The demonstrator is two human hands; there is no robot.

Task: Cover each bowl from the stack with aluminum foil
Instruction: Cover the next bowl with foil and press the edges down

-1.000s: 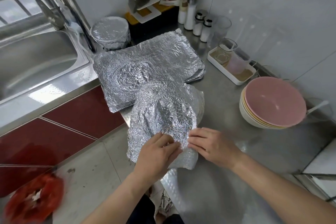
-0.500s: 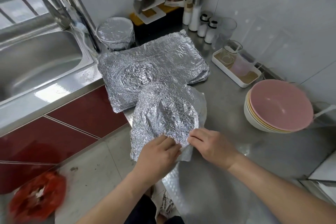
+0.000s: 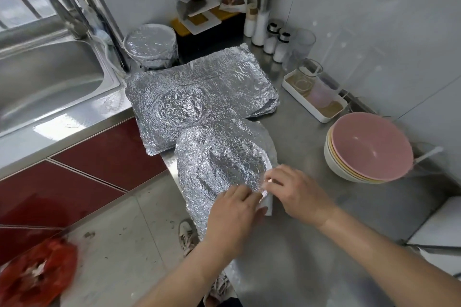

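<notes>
– Looking down through the head camera, where is the bowl being wrapped?

– Hidden, I judge, under the foil sheet [image 3: 219,164] that domes at the centre of the frame, on the near left corner of the counter [image 3: 311,244]; only the rounded hump tells of it; the sheet's left part hangs past the counter edge.

– And the hands?

– Both are at the sheet's near right edge, low centre; the left hand [image 3: 234,209] has its fingers curled down onto the foil; the right hand [image 3: 296,192] pinches a fold of it between thumb and fingers; they sit almost touching, probably so that one pins the foil at the rim while the other tucks it under.

– How much is left?

– Plenty, by my reckoning; the stack of bowls [image 3: 369,149] stands bare at the right middle, pink one on top, well apart from the hands; the pile of foil sheets [image 3: 224,82] lies flat just behind the dome, likely so the next sheet is handy; one covered bowl [image 3: 149,45] stands behind that pile, near the sink [image 3: 50,77] at the upper left, set out of the way, I would guess.

– Any risk?

– Thin foil tears if pulled hard; the overhanging part could drag the sheet sideways; the rest of the rim wants even crimping.
</notes>
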